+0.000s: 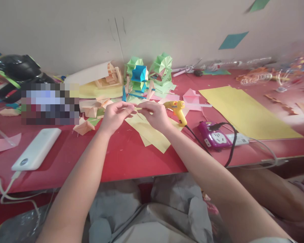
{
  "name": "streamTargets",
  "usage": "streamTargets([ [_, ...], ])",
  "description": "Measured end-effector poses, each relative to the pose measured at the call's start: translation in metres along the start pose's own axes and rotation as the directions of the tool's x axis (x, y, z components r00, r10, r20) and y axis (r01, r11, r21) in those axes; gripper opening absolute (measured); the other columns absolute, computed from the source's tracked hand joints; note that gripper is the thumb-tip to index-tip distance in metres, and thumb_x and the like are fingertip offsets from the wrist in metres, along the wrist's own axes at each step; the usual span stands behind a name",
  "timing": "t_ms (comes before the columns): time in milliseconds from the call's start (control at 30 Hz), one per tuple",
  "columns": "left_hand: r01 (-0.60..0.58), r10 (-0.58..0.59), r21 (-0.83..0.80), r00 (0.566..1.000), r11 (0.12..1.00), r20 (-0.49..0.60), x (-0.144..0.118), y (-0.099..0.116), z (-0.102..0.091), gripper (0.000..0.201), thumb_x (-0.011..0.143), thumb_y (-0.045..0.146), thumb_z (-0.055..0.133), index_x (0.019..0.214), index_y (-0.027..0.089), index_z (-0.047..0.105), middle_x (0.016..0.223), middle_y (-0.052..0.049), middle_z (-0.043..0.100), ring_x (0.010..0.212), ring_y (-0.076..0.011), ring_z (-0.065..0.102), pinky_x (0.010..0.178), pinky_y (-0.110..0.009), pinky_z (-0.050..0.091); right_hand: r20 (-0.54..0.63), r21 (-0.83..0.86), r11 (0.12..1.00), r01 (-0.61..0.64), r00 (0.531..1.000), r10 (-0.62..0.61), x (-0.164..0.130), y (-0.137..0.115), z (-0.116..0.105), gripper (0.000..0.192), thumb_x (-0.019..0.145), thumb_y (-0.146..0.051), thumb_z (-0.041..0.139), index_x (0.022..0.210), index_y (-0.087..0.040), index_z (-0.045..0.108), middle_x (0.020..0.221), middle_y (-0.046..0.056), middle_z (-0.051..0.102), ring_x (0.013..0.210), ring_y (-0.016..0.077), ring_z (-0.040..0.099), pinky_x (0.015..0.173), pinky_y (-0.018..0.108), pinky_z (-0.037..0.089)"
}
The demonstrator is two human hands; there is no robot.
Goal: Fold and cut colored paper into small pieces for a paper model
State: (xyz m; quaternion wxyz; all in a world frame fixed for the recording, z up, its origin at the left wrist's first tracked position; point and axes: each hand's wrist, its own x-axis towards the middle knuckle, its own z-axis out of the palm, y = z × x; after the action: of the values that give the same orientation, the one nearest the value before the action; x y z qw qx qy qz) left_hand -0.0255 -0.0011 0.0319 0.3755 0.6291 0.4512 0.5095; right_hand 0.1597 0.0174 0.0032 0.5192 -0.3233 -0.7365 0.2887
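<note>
My left hand (116, 114) and my right hand (154, 114) meet over the middle of the red table. Fingers of both are pinched around a small pale yellow paper piece (137, 109), mostly covered by the fingertips. Beneath them lie loose pale yellow paper sheets (157, 136). Just right of my right hand, a yellow glue gun (178, 111) rests on its side. Behind the hands stands a blue and green folded-paper model (139, 78), with green pleated paper wheels (162, 64) close by.
A purple power strip (212, 136) with black cords and large yellow sheets (248, 113) occupy the right. At left are a white power bank (36, 149) with a cable and folded peach paper pieces (84, 126). Another person's leg (275, 192) shows at lower right.
</note>
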Motion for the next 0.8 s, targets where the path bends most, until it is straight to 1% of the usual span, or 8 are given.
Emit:
streamTargets([
  [67,-0.006,0.005,-0.015,0.998,1.000,-0.067,0.002,-0.004,-0.001,0.037,0.078,0.054,0.079,0.085,0.018,0.077,0.106,-0.011,0.077,0.098,-0.0249,0.073,0.082,-0.035,0.062,0.023,-0.016,0.996,0.085,0.996,-0.085,0.000,-0.003,0.001,0.023,0.092,-0.042,0.065,0.100,-0.023,0.077,0.115,0.009,0.073,0.110,0.0223,0.068,0.098,0.040,0.057],
  [133,-0.012,0.010,-0.020,0.995,1.000,-0.096,0.004,-0.010,-0.003,0.034,0.072,0.049,0.085,0.082,0.018,0.075,0.121,-0.012,0.073,0.108,-0.0276,0.071,0.087,-0.038,0.061,0.055,-0.001,0.993,0.122,0.991,-0.122,0.000,-0.006,0.002,0.022,0.093,-0.041,0.065,0.098,-0.024,0.078,0.119,0.009,0.072,0.114,0.0229,0.067,0.104,0.042,0.054],
  [200,-0.013,0.011,-0.027,0.997,1.000,-0.074,0.006,-0.016,-0.004,0.036,0.067,0.044,0.089,0.086,0.018,0.072,0.128,-0.013,0.069,0.116,-0.0293,0.067,0.090,-0.039,0.060,0.031,0.012,0.995,0.095,0.995,-0.095,0.000,-0.006,0.003,0.023,0.095,-0.040,0.062,0.100,-0.023,0.077,0.122,0.010,0.070,0.113,0.0224,0.067,0.100,0.041,0.057],
  [267,-0.036,0.035,-0.016,0.998,0.999,-0.050,0.007,-0.019,-0.003,0.042,0.064,0.039,0.091,0.095,0.019,0.069,0.126,-0.013,0.069,0.122,-0.0294,0.063,0.089,-0.038,0.059,-0.028,0.026,0.999,0.026,0.999,-0.025,0.000,-0.002,0.004,0.024,0.095,-0.039,0.061,0.110,-0.024,0.073,0.131,0.010,0.065,0.107,0.0208,0.068,0.093,0.039,0.060],
  [367,-0.079,0.080,0.030,0.996,0.996,-0.026,0.007,-0.020,0.000,0.049,0.066,0.034,0.089,0.108,0.021,0.066,0.118,-0.010,0.070,0.115,-0.0262,0.065,0.084,-0.035,0.060,-0.055,0.074,0.995,-0.061,0.996,0.065,0.001,0.006,0.005,0.032,0.091,-0.038,0.067,0.119,-0.024,0.067,0.134,0.011,0.060,0.094,0.0174,0.070,0.087,0.037,0.062],
  [567,-0.121,0.125,0.098,0.991,0.988,-0.040,0.005,-0.016,0.004,0.036,0.072,0.028,0.081,0.105,0.021,0.068,0.106,-0.005,0.070,0.084,-0.0162,0.069,0.074,-0.030,0.060,-0.093,0.220,0.956,-0.191,0.972,0.216,0.002,0.006,0.007,0.029,0.083,-0.038,0.073,0.104,-0.022,0.060,0.116,0.008,0.066,0.085,0.0157,0.071,0.075,0.031,0.062],
  [700,-0.144,0.147,0.074,0.988,0.987,-0.039,0.006,-0.018,0.006,0.035,0.072,0.027,0.080,0.104,0.021,0.066,0.106,-0.005,0.071,0.083,-0.0157,0.070,0.074,-0.029,0.061,-0.061,0.267,0.917,-0.297,0.944,0.324,0.003,0.000,0.005,0.030,0.077,-0.038,0.078,0.092,-0.021,0.058,0.100,0.006,0.069,0.081,0.0162,0.070,0.067,0.029,0.059],
  [800,-0.156,0.159,0.074,0.987,0.985,-0.037,0.006,-0.020,0.007,0.034,0.072,0.025,0.080,0.103,0.020,0.065,0.107,-0.004,0.070,0.083,-0.0154,0.070,0.076,-0.030,0.061,-0.017,0.302,0.880,-0.368,0.920,0.390,0.005,-0.003,0.002,0.031,0.074,-0.037,0.080,0.090,-0.020,0.059,0.091,0.004,0.069,0.078,0.0162,0.069,0.064,0.028,0.056],
])
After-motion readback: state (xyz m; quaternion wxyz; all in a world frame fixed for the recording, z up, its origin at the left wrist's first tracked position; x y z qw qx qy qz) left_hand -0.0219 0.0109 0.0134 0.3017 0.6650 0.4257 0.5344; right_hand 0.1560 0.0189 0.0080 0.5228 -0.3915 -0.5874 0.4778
